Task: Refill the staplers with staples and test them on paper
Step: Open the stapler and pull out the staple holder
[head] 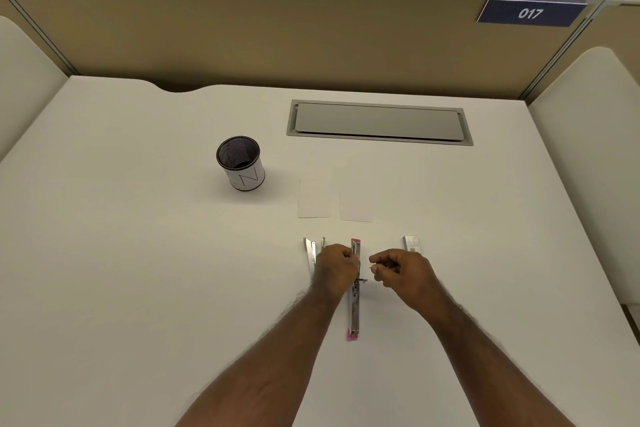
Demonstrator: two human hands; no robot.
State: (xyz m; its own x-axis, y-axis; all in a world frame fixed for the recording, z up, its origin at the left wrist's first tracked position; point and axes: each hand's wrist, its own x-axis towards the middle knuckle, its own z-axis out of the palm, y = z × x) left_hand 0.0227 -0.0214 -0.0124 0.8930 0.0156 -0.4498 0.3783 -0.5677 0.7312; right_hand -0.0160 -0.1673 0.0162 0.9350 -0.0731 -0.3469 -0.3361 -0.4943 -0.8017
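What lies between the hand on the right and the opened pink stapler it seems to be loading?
Nothing visible: only bare desk separates the right hand from the pink stapler, which the left hand steadies.

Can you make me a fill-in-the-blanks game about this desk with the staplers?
1. The stapler opened flat between the hands has ____ ends.
2. The sign on the wall reads ____.
3. ____ pieces of paper lie beyond the staplers.
4. The left hand holds the pink stapler; the cup stands on the person's ____ side.

Missing words: pink; 017; two; left
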